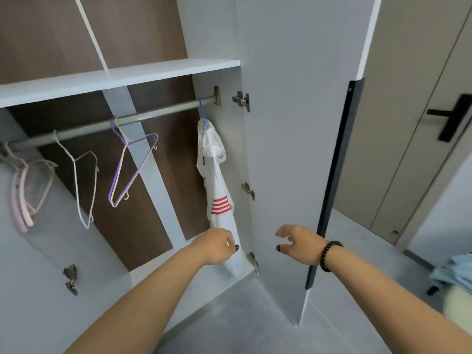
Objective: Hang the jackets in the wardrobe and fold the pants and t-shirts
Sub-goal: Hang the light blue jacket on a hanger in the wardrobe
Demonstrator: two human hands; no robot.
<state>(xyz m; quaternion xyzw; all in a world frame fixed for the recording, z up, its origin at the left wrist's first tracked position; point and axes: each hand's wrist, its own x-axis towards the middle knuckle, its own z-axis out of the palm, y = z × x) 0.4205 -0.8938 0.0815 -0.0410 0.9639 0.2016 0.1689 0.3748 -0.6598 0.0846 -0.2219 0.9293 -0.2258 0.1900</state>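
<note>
Looking into the open wardrobe (153, 70), I am seeing the far left of the frame cutting off a bunch of pink hangers (23, 190) on the rail (107, 125), so I cannot count them. Just right of them a white wire hanger (84, 185) is hanging bare, and next along a purple hanger (127, 169) is hanging with what looks like a second pale one behind it; I cannot separate the two clearly. At the right end of the rail a white jacket (217, 180) with red stripes is hanging from a blue hanger (203, 116), bunched up so that only the hook is showing. Its lower hem is hiding behind my left hand (219, 247), which is reaching in from the lower middle of the frame, arm stretched out, knuckles facing me and fingers curling around the fabric at the bottom of the jacket; the fingertips themselves are tucked out of sight. To the right, my right hand (296, 242) is hovering in front of the open grey wardrobe door (293, 149), palm down, fingers loose and spread, gripping nothing, with a dark bead bracelet (328, 255) sitting on the wrist. Whether it is touching the door I cannot tell. At the lower right edge of the frame, pale blue clothing (457, 273) is lying blurred and mostly cropped off, too little showing to name the garment.
</note>
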